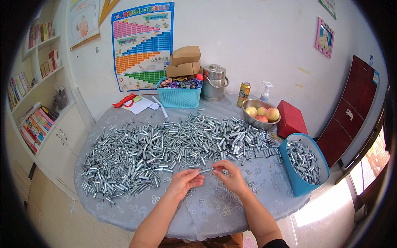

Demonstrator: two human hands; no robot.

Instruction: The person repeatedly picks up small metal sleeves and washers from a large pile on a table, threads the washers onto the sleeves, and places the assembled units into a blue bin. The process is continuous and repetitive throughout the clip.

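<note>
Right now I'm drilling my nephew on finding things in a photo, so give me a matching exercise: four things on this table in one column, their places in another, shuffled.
Things:
1. bowl of peaches
2. blue bag
3. basket
4. metal sleeve

Places:
A. between the fingertips of the left hand and right hand
B. far side, under the cardboard boxes
C. right edge, full of metal sleeves
D. beside the red box

Pairs: 1-D, 2-C, 3-B, 4-A
</note>
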